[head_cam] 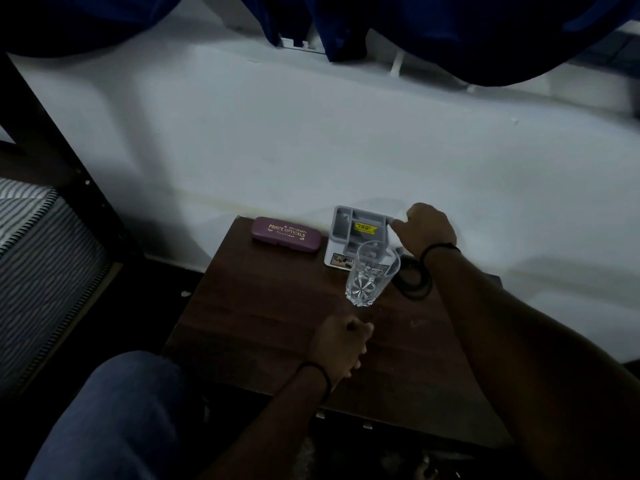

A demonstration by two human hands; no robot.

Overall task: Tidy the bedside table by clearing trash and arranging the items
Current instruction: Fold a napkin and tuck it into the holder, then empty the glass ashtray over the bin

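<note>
Three items on worktop (242,306): glasses case (286,234), organizer tray (360,233), glass (372,273). I judged arranging underway. Right hand (427,230) pinched tray's corner; left hand (341,344) clenched, holding nothing visible. Next: square tray against wall.

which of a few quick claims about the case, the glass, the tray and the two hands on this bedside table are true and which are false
1. The purple glasses case lies closed at the back of the table, left of the grey tray. True.
2. The glass lies tipped on its side. False: it stands upright in front of the tray.
3. The right hand touches the tray's right edge. True.
4. The left hand holds the glass. False: it rests curled on the table, nearer than the glass, apart from it.
5. A black coiled cord lies right of the glass. True.
</note>
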